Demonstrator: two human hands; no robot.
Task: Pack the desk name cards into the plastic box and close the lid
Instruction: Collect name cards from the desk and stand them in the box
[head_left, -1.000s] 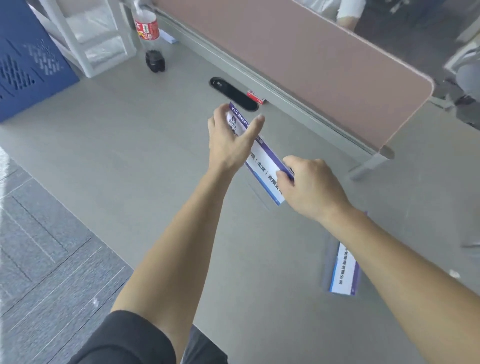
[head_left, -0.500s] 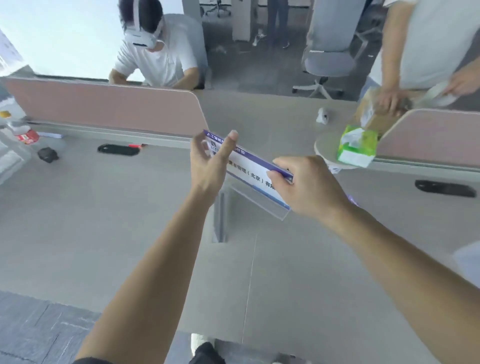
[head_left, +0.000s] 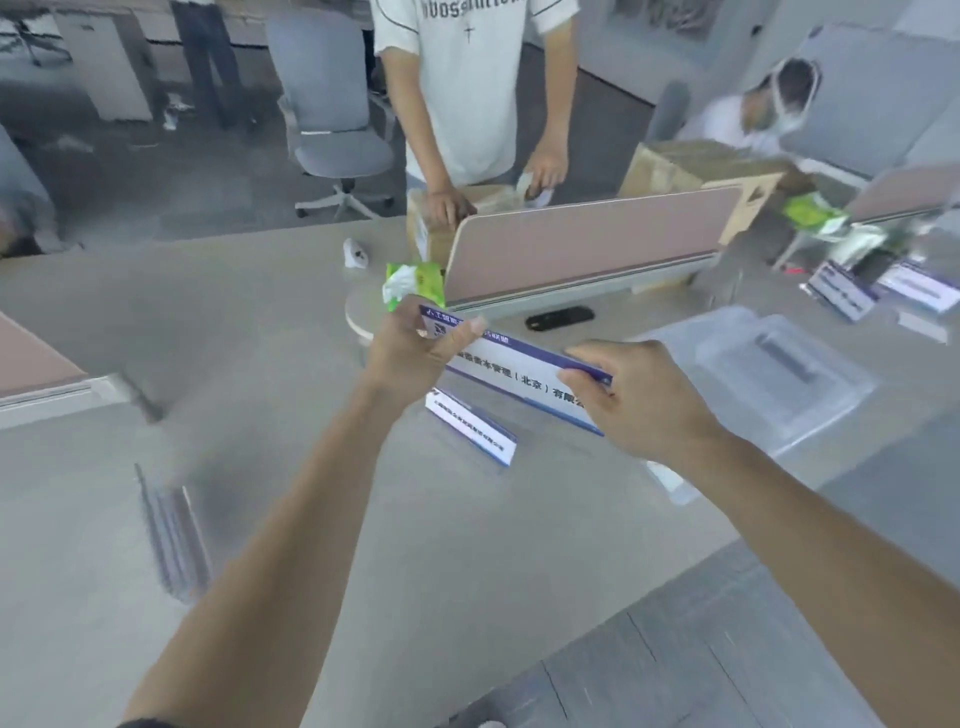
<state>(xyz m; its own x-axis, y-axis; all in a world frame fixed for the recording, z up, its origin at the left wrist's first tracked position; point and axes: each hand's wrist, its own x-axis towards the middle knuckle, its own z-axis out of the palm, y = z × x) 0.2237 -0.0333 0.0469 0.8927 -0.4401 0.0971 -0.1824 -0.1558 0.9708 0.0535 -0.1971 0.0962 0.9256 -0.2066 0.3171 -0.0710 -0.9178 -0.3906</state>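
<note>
You've got the white, purple-edged desk name card (head_left: 519, 376) up over the grey desk (head_left: 260, 338), left hand (head_left: 410, 358) and right hand (head_left: 649, 405) fingers (head_left: 597, 358) pinching its ends, long axis hand-to-hand, and the clear plastic box (head_left: 779, 374) sits just beyond your right hand.

I count four name cards (head_left: 519, 376): two mid-frame, two far right. One plastic box (head_left: 769, 374), two green tissue packs (head_left: 415, 280), two cardboard boxes (head_left: 691, 166), one office chair (head_left: 332, 130). Blurry stack (head_left: 174, 540) lower left, can't count that.
</note>
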